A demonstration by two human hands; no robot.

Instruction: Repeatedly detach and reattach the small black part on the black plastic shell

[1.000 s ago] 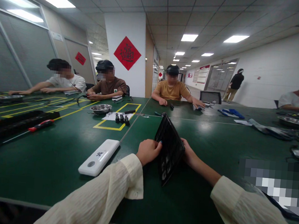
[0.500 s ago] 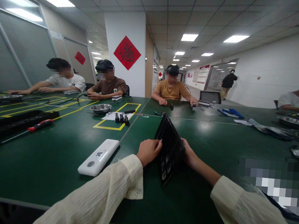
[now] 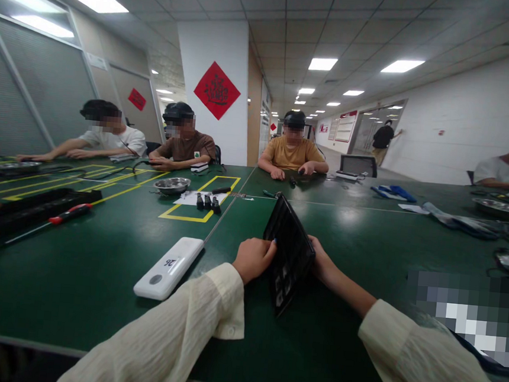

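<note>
A dark, flat tray-like panel stands tilted on edge above the green table, with several compartments or parts showing on its left face. My left hand is closed at its left side, thumb against that face; a small blue spot shows at the thumb tip, and what the fingers pinch, if anything, is too small to name. Behind the right edge, my right hand grips the panel, its fingers partly hidden. A white power bank marked 26 lies left of my left forearm.
Farther left are a red-handled screwdriver, a long black tray, a metal bowl and black parts. At right lie blue cloth and another bowl. Several people sit around the table.
My hands and the dark panel look unmoved. Across the table, a person's hand has moved inward toward their body. The person walking in the background has moved slightly.
</note>
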